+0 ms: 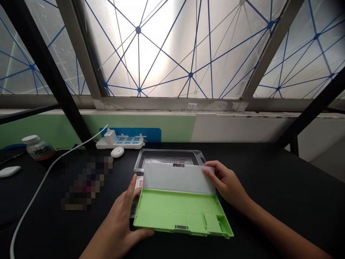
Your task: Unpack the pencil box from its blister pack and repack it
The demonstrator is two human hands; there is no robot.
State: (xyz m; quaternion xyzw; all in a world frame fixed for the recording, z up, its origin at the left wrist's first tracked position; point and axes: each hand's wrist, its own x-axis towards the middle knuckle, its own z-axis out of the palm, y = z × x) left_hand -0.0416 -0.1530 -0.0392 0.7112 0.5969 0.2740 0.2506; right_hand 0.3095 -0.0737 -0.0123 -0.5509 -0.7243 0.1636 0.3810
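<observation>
Case [175, 208]: long axis left-right; green, pale lid [175, 178] opened away from you.
Left hand [120, 217]: your fingers grip case's left end.
Right hand [229, 183]: pinching lid.

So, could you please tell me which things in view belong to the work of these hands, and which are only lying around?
In the work:
- green case, open, with left hand at its left end
- its pale lid, right hand at the right edge
- probably the clear plastic tray behind

Lying around:
- power strip
- white cable
- white-capped jar
</observation>
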